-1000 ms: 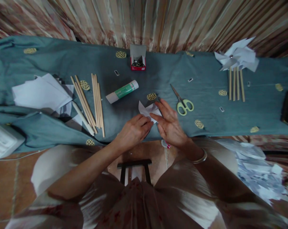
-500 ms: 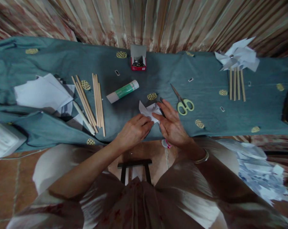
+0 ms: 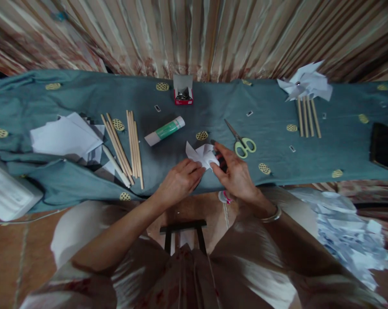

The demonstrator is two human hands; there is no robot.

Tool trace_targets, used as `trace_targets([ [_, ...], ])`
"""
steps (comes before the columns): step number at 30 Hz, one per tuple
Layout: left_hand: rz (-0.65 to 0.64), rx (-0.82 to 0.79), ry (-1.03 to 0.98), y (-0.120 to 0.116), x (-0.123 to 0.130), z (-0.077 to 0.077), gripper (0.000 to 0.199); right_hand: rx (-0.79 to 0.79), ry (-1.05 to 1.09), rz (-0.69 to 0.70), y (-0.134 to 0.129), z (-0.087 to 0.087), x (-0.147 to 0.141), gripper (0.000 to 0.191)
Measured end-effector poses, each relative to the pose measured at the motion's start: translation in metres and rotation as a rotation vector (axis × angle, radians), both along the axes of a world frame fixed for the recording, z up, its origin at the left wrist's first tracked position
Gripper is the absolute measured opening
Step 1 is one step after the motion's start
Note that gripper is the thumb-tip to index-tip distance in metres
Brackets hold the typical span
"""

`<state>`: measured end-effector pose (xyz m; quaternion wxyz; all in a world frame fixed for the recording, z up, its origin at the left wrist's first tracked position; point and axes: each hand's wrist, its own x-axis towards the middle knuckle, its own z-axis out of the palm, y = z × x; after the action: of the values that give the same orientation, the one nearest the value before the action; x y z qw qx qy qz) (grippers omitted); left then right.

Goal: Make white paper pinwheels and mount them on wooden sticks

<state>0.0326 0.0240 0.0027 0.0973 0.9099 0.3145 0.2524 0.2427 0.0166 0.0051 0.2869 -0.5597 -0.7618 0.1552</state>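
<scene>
In the head view a small white paper pinwheel (image 3: 202, 154) lies at the table's near side, its corners folded up. My left hand (image 3: 182, 178) is closed, its fingertips pinching the pinwheel's lower left edge. From the right, my right hand (image 3: 234, 171) grips its right side, thumb at the lower edge and index finger at the upper. The pinwheel's underside is hidden. Green-handled scissors (image 3: 242, 143) lie right of the right hand. A green and white glue stick (image 3: 165, 131) rests beyond the left hand.
Wooden sticks (image 3: 134, 148) and white paper sheets (image 3: 65, 137) lie left. A red box of metal pins (image 3: 183, 96) stands at the back. Finished pinwheels (image 3: 306, 83) on sticks lie far right, near a dark object (image 3: 383, 146). Paper scraps (image 3: 344, 231) fill a bag below the right edge.
My right hand's fingers have moved from lying spread over the pinwheel to gripping its right side, where the paper now curls up. The left hand keeps its hold. The view has shifted slightly.
</scene>
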Motion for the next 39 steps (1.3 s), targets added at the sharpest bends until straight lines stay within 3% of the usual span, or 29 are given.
trace_targets([
  [12,-0.011,-0.059,-0.103,0.002,-0.002,-0.002,0.021,-0.117,0.194,-0.093,0.008,0.0,-0.006,0.048],
  [21,0.004,0.038,-0.039,-0.001,-0.003,-0.003,0.02,-0.041,0.13,0.023,0.003,0.006,0.002,0.004],
  [28,0.009,0.07,0.02,-0.001,-0.001,-0.005,0.019,-0.032,0.045,0.096,0.001,0.005,0.007,0.018],
  [39,0.027,0.097,0.009,-0.001,-0.001,-0.005,0.018,-0.006,0.089,0.106,0.008,-0.002,0.0,0.009],
])
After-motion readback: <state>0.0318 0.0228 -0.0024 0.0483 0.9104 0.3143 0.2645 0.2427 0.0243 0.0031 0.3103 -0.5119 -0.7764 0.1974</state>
